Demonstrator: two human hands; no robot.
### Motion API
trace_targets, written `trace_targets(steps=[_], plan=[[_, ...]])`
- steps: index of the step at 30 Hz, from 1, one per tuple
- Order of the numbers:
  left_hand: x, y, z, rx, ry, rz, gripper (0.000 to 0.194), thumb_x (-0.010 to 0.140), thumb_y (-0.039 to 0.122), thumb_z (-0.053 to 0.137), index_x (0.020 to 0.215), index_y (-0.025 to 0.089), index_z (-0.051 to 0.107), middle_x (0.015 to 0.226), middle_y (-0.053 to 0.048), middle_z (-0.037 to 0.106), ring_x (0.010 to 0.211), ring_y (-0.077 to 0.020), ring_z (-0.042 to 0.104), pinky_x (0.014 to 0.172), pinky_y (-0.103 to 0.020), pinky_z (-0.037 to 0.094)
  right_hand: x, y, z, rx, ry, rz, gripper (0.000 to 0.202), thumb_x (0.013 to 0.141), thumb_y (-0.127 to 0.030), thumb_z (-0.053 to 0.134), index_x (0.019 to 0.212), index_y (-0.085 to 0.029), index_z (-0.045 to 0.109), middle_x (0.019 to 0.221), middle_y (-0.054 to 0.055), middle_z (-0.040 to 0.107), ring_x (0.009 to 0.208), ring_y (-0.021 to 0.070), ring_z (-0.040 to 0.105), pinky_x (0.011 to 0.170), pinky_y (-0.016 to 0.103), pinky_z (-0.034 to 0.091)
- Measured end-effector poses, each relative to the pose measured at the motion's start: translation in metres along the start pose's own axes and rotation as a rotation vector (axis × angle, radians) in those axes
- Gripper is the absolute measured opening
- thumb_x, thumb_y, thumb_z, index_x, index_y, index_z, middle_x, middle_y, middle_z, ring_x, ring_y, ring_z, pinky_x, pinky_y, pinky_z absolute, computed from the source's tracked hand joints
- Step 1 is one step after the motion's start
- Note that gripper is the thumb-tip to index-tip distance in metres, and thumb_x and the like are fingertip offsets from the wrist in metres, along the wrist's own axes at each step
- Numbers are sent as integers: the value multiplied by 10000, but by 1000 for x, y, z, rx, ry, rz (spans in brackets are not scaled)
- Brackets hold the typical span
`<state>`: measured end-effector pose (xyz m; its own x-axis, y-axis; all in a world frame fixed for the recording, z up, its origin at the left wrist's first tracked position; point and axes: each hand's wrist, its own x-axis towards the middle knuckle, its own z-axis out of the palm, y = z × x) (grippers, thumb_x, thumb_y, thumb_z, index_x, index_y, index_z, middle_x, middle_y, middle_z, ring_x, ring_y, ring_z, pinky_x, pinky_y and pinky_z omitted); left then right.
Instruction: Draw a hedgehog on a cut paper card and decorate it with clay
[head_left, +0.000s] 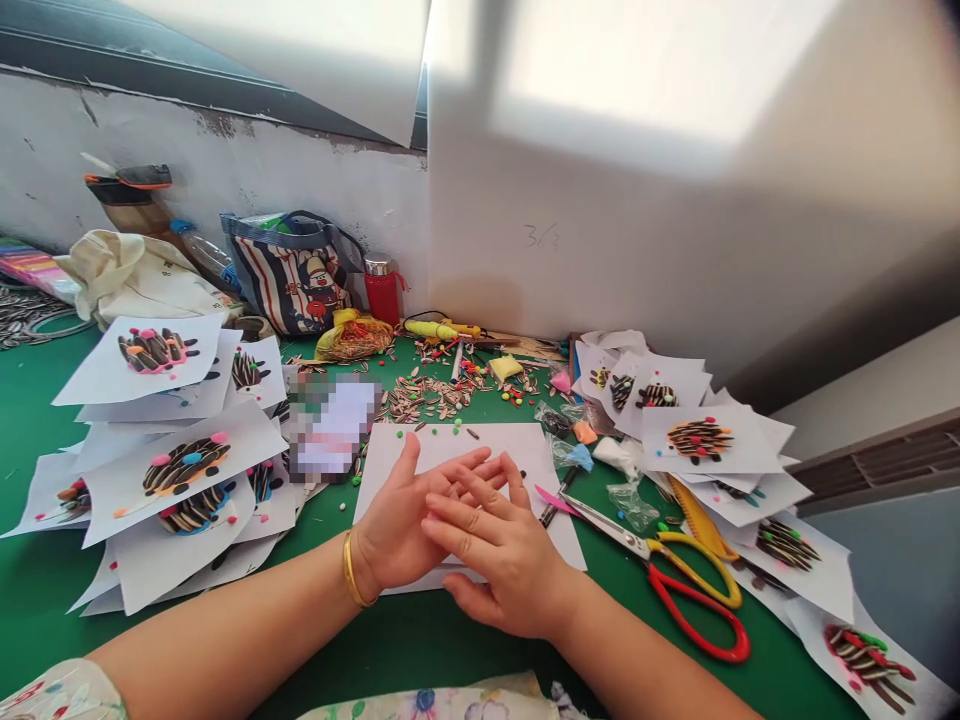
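Observation:
Over a white sheet of paper point(555, 530) my two hands meet. My left hand point(409, 510) is palm up with its fingers spread, a gold bangle on the wrist. Across its fingers lies my right hand point(502, 550), palm down, fingers apart and touching the left. No object shows in either hand, though the space between the palms is hidden. Green bits point(457, 427) and a seed point(472, 434) sit near the sheet's top edge. Scissors point(660, 550) with red and yellow handles lie open right of the sheet.
Seed-decorated paper cards are piled at left point(187, 470) and right point(705, 440). Loose sunflower seeds point(420, 398), clay packets point(619, 455) and a blurred rectangular item point(334, 428) lie behind my hands. A striped bag point(289, 270) and red bottle point(382, 292) stand by the wall.

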<state>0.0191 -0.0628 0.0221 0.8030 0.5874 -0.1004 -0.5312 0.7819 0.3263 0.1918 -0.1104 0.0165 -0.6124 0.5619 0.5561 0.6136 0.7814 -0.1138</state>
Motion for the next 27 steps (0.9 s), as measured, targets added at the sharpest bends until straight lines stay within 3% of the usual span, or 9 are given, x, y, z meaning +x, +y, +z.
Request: trace_targets(steps=[4,8,11,14,16,19,23,27], plan=[[-4,-2,-2,-10,-20,-13,837,937,715,241,1484,100,399,1546,-186,401,1469,-310,312,1207,-443,190,0,1,0,-14,65,84,365,909,-340,538,1243,-242,648,1329,12,660,1465,286,328,1228,606,20],[-6,-2,-7,6,-4,18,870,917,745,249,1459,91,439,1542,-187,407,1480,-309,288,1210,-445,190,0,0,2,22,27,1,368,910,-357,523,1247,-282,648,1383,-24,617,1469,278,321,1232,601,29],[-7,-4,-7,-21,-15,-22,847,920,739,253,1450,109,454,1506,-180,458,1446,-317,351,1192,-448,222,0,-1,4,-11,2,38,433,926,-423,530,1316,-253,607,1463,16,541,1478,292,297,1228,606,31],[-7,-4,-4,-49,-27,-28,811,940,713,236,1445,118,456,1459,-176,509,1396,-307,423,1156,-424,274,-1,0,4,-21,75,116,354,922,-413,552,1219,-260,669,1462,37,544,1476,308,297,1216,627,77],[-7,-4,-3,-57,-11,-24,808,940,713,236,1440,120,461,1437,-173,530,1368,-299,453,1134,-404,299,-1,1,3,-5,103,87,289,914,-383,564,1151,-285,699,1431,20,576,1472,299,308,1215,622,101],[-7,-7,-5,-56,26,-66,817,917,743,260,1417,139,489,1392,-163,568,1311,-303,501,1095,-405,341,-2,0,4,16,74,35,317,913,-380,574,1198,-285,675,1412,13,595,1464,289,325,1226,605,78],[-8,-14,-8,-25,47,-91,768,920,743,251,1394,198,512,1256,-130,648,1205,-300,571,979,-414,424,-3,-1,9,53,59,135,351,907,-375,604,1236,-264,650,1463,44,544,1466,309,313,1219,610,87],[-7,-19,-5,31,-2,-80,783,913,755,241,1360,186,538,1242,-138,643,1183,-292,580,979,-413,424,-2,-2,10,130,101,239,179,918,-254,607,1066,-293,698,1386,6,614,1442,283,364,1215,600,135]])
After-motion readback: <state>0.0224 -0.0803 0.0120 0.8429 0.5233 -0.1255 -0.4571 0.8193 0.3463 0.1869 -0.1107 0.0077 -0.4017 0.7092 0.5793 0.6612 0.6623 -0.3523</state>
